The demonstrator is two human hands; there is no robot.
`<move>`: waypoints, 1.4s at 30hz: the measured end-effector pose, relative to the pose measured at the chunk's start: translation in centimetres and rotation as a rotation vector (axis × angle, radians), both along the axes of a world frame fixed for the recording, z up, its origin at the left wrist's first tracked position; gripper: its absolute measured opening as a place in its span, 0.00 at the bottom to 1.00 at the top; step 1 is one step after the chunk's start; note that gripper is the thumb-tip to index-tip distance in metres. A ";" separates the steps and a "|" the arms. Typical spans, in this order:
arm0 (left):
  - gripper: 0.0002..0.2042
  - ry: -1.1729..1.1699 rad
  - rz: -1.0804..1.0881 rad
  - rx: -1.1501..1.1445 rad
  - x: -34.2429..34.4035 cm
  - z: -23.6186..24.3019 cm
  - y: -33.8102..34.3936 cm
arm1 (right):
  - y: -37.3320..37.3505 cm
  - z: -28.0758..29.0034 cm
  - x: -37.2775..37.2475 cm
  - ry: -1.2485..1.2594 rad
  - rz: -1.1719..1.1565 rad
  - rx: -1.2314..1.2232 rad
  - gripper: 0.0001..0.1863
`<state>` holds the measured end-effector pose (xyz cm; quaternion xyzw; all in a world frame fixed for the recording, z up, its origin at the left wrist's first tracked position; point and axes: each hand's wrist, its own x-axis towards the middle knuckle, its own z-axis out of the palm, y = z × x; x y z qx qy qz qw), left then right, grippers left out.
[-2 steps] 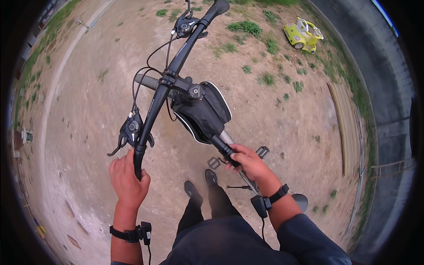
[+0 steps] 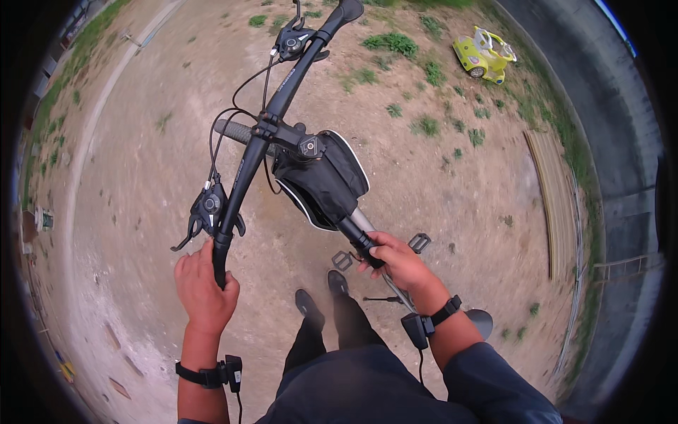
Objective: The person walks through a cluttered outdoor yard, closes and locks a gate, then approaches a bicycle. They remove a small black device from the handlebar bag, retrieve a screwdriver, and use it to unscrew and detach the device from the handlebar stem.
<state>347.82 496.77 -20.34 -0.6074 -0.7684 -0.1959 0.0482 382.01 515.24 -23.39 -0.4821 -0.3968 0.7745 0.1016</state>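
Bicycle handlebar (image 2: 244, 173) with left hand (image 2: 206, 288) curled round its grip (image 2: 220, 258), right hand (image 2: 400, 261) pinching a black cylinder (image 2: 358, 237)

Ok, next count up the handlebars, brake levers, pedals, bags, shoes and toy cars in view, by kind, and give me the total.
Handlebar: 1
Brake levers: 2
Pedals: 2
Black bag: 1
Shoes: 2
Toy car: 1
Total: 9

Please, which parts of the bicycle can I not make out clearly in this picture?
All in the head view:
- Near grip: partly covered by the left hand.
- Black tube: partly covered by the right hand.
- Front tyre: mostly hidden by the stem and black bag.
- Upper brake lever: cut off by the upper edge.
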 end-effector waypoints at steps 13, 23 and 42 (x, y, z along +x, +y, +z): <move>0.39 0.057 -0.004 -0.003 0.5 -0.2 0.3 | -1.6 -3.4 2.1 0.364 -0.063 -0.087 0.28; 0.40 0.076 -0.010 0.004 0.9 0.2 0.0 | -1.7 -5.2 1.7 0.358 -0.012 0.055 0.29; 0.37 0.016 0.026 -0.002 1.9 -0.2 -0.1 | -1.4 -2.2 7.0 0.372 -0.192 -0.029 0.32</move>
